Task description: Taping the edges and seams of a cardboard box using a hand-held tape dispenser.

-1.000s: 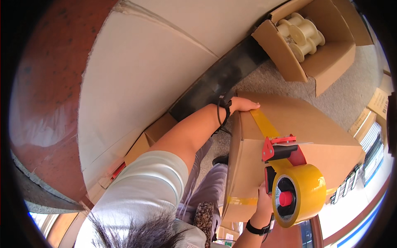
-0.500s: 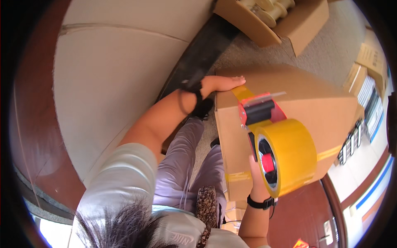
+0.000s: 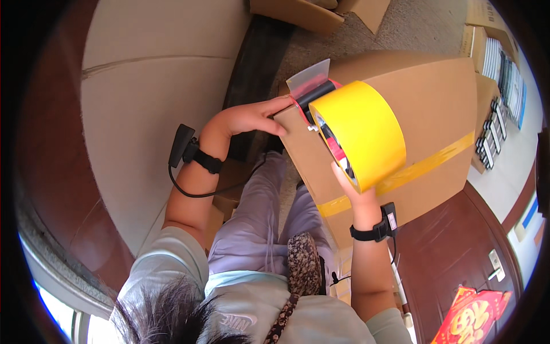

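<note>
Just right of frame centre, the tape dispenser [image 3: 366, 135] is gripped by the right hand [image 3: 356, 192]. Should it slip, the left hand [image 3: 252, 117], spread at the carton's [image 3: 438, 106] corner, could be scraped.

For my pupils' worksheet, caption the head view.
Left hand at the edge of a brown cardboard box, right hand holding a red dispenser of yellow tape.

Partly hidden behind yellow tape roll [image 3: 366, 135]: right hand [image 3: 358, 199]. Cut off by top edge: open brown carton [image 3: 299, 14].
</note>
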The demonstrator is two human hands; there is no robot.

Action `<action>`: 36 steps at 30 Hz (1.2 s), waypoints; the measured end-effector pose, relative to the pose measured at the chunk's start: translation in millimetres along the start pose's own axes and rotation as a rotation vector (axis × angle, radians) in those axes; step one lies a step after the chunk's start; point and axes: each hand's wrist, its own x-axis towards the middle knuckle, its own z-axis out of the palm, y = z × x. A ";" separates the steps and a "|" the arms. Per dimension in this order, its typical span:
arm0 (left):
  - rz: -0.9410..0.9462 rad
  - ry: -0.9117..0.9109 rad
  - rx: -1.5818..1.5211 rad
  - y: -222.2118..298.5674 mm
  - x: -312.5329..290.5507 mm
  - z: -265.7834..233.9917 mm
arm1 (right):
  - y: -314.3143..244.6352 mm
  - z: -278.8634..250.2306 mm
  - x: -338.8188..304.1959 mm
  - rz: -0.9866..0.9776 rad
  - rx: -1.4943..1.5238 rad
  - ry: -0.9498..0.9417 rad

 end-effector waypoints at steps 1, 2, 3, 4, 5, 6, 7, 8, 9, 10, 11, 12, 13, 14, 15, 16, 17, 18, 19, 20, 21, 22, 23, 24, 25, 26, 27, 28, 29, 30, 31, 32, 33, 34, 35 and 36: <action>0.033 0.051 0.119 5.5 4.6 4.1 | -5.6 -2.5 7.2 0.037 0.096 -0.004; 0.029 0.042 0.132 10.5 10.4 7.2 | -10.6 -5.3 13.2 0.072 0.192 -0.007; -0.067 0.103 0.210 15.9 17.1 11.6 | -13.9 -8.7 15.3 0.144 0.230 -0.026; -0.161 0.163 0.291 21.3 22.6 16.1 | -10.2 -6.9 15.2 0.149 0.234 -0.006; -0.065 0.258 0.245 17.3 26.8 20.6 | -2.1 -2.0 14.4 0.148 0.176 -0.046; -0.026 0.293 0.271 6.6 28.7 16.5 | 4.8 -0.3 14.6 0.149 0.115 -0.080; 0.008 0.304 0.197 3.2 28.3 19.1 | 4.8 4.0 19.4 0.178 0.298 0.010; 0.041 0.312 0.122 1.7 28.3 21.4 | 3.6 -2.9 17.1 0.301 0.261 -0.099; 0.025 0.306 0.132 -2.7 24.9 14.9 | -1.5 -3.2 16.8 0.277 0.318 -0.041; -0.059 0.324 0.278 -24.1 27.9 -1.6 | -5.4 -4.0 16.3 0.247 0.371 0.018; -0.053 0.288 0.298 -21.9 34.0 -1.4 | 1.9 -7.1 10.9 0.274 0.312 -0.047; 0.024 0.290 0.253 -17.6 36.0 1.6 | 2.9 -17.1 4.1 0.284 0.312 -0.012; 0.096 0.297 0.209 -12.3 30.8 0.2 | -2.9 -27.9 -4.9 0.301 0.346 -0.055; -0.119 0.299 0.248 -17.9 26.7 -23.7 | -7.2 -36.4 -15.3 0.315 0.378 -0.098; -0.050 0.275 0.323 -19.9 26.7 -29.5 | 1.9 -34.1 -38.1 0.169 0.406 0.018; -0.006 0.256 0.399 -14.6 31.5 -25.0 | 5.7 -48.5 -59.4 0.283 0.557 -0.058; 0.042 0.236 0.590 -6.3 27.1 -22.1 | 11.2 -65.4 -81.7 0.238 0.576 -0.033; 0.018 0.247 0.778 4.7 30.6 -7.1 | 17.0 -83.3 -112.0 0.192 0.570 0.008; 0.027 0.249 0.832 11.7 31.9 -7.0 | 22.4 -92.3 -141.7 0.255 0.658 0.014; 0.034 0.249 0.879 14.5 30.9 -8.3 | 27.1 -100.1 -174.6 0.324 0.748 0.016; 0.033 0.232 0.897 16.1 26.5 -13.4 | 29.1 -107.9 -203.5 0.367 0.754 0.033; 0.036 0.236 0.987 15.4 21.9 -21.4 | 31.1 -115.8 -232.2 0.413 0.760 0.047; 0.041 0.235 1.075 15.2 19.4 -28.9 | 35.2 -125.3 -263.9 0.433 0.668 -0.002; 0.040 0.212 1.091 19.6 15.6 -34.2 | 38.7 -135.1 -292.6 0.453 0.578 -0.050; 0.000 0.212 1.176 23.5 12.6 -38.0 | 42.9 -141.1 -316.6 0.461 0.592 -0.026; -0.040 0.213 1.263 27.6 9.6 -41.9 | 45.7 -145.8 -338.5 0.437 0.502 -0.041; -0.035 0.173 1.271 32.0 15.1 -39.9 | 40.4 -152.9 -359.3 0.432 0.401 -0.052; -0.090 0.159 1.303 36.2 15.0 -37.0 | 38.0 -154.3 -376.2 0.448 0.479 0.008; -0.146 0.145 1.336 41.4 14.7 -34.6 | 36.3 -154.6 -394.9 0.537 0.551 0.029; -0.147 0.121 1.355 45.0 11.0 -42.2 | 33.1 -155.0 -410.6 0.619 0.624 0.052; -0.174 0.153 1.445 45.8 4.9 -51.6 | 29.4 -155.7 -420.2 0.641 0.543 0.064; -0.199 0.188 1.535 47.9 -0.9 -61.4 | 30.9 -155.8 -431.5 0.646 0.562 0.084; -0.196 0.175 1.556 42.2 1.5 -56.4 | 49.2 -148.9 -446.7 0.552 0.479 0.063; -0.267 0.239 1.562 44.9 2.3 -50.7 | 50.5 -150.2 -454.1 0.474 0.396 0.044; -0.339 0.306 1.567 47.9 2.6 -45.9 | 45.9 -152.7 -457.6 0.466 0.410 0.123; -0.339 0.287 1.586 53.1 -0.5 -43.7 | 50.6 -145.9 -470.8 0.476 0.424 0.141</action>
